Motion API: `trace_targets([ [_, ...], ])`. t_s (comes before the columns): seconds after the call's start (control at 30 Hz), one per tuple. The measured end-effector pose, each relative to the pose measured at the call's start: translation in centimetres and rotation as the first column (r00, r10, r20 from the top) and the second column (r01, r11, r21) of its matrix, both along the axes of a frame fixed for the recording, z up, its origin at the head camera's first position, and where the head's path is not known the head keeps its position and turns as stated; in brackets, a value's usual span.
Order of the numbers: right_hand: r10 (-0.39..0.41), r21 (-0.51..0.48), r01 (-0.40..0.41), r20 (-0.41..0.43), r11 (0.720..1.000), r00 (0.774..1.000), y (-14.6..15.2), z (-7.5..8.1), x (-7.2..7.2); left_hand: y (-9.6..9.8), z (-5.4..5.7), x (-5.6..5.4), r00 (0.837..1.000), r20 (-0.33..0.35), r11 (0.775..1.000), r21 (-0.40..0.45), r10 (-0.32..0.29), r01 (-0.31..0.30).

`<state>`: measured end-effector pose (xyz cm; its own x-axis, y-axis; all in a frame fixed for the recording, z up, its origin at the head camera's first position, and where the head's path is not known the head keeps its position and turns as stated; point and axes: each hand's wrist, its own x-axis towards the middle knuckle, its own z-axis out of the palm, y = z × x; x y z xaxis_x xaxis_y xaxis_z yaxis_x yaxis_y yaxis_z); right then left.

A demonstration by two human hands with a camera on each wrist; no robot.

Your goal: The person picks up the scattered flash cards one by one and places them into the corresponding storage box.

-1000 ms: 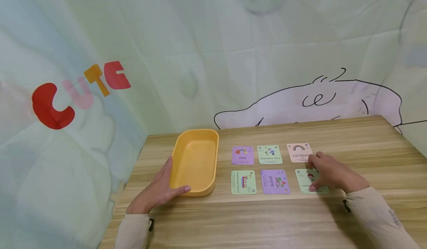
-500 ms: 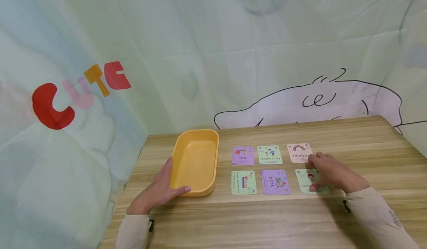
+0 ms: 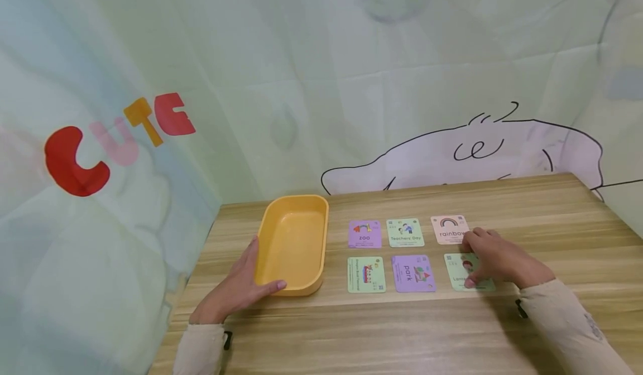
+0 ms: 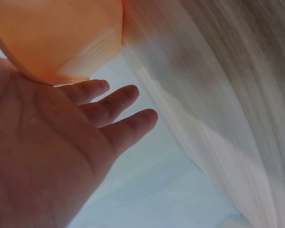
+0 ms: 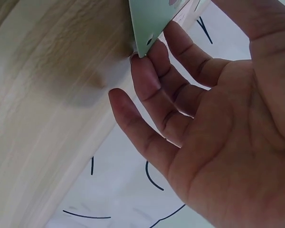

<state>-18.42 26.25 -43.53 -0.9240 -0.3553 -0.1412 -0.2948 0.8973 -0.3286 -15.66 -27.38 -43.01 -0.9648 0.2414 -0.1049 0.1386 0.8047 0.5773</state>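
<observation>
In the head view my left hand (image 3: 238,285) rests at the near left corner of a yellow tray (image 3: 324,252), thumb along the near rim. The left wrist view shows the fingers of my left hand (image 4: 52,142) fairly straight beside the tray wall (image 4: 85,42). On the right, my right hand (image 3: 502,258) holds a green card (image 3: 456,269) lettered "Lante…" between thumb and fingers, covering part of it. Fingertips of my right hand (image 5: 204,123) meet the edge of the green card (image 5: 149,21) in the right wrist view.
Left of the held card lie a purple park card (image 3: 413,274) and a green Dragon Boat Festival card (image 3: 366,275). Behind them are the zoo card (image 3: 364,235), Teachers' Day card (image 3: 405,233) and rainbow card (image 3: 449,227). A printed curtain (image 3: 301,85) hangs behind the wooden table (image 3: 351,336).
The view has shifted very slightly. Both hands, the tray and the cards keep their places.
</observation>
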Motion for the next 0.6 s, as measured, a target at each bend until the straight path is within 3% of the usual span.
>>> trace_targets([
  [0.33,0.021,-0.013,-0.021,0.000,1.000,1.000,0.36,-0.32,-0.33,-0.02,0.05,-0.07,1.000,-0.001,1.000,-0.015,0.005,-0.005],
  [0.6,0.009,-0.069,-0.005,0.058,0.998,0.998,0.52,-0.40,-0.34,-0.05,-0.11,0.02,1.000,-0.017,1.000,0.000,0.002,-0.002],
])
